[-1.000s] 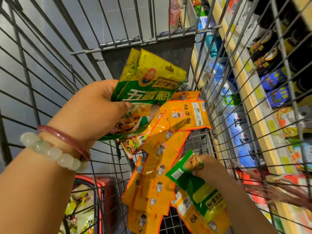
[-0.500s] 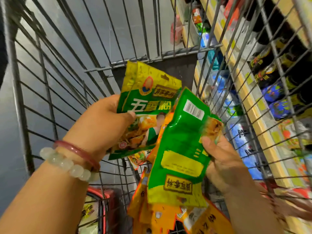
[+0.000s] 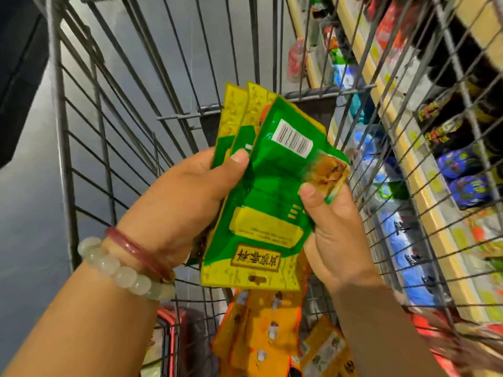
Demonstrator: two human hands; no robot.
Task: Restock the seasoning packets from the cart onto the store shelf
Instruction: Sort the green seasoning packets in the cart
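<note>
I hold a stack of green-and-yellow seasoning packets (image 3: 261, 208) above the wire cart (image 3: 152, 110). The front packet shows its back, barcode uppermost, and hangs upside down. My left hand (image 3: 190, 197) grips the stack from the left, thumb pressed on the front packet's upper edge. My right hand (image 3: 334, 232) pinches the front packet's right edge, thumb on top. Two more packets fan out behind it. Several orange-yellow seasoning packets (image 3: 266, 330) lie in the cart below my hands.
The store shelf (image 3: 424, 186) runs along the right behind the cart's wire side, stocked with blue bags, dark jars and bottles. A red basket (image 3: 174, 330) sits low beside the cart. Grey floor shows through the wires on the left.
My right hand has brought its green packet up against the stack in my left hand, and both hands now hold it. The view has tilted upward.
</note>
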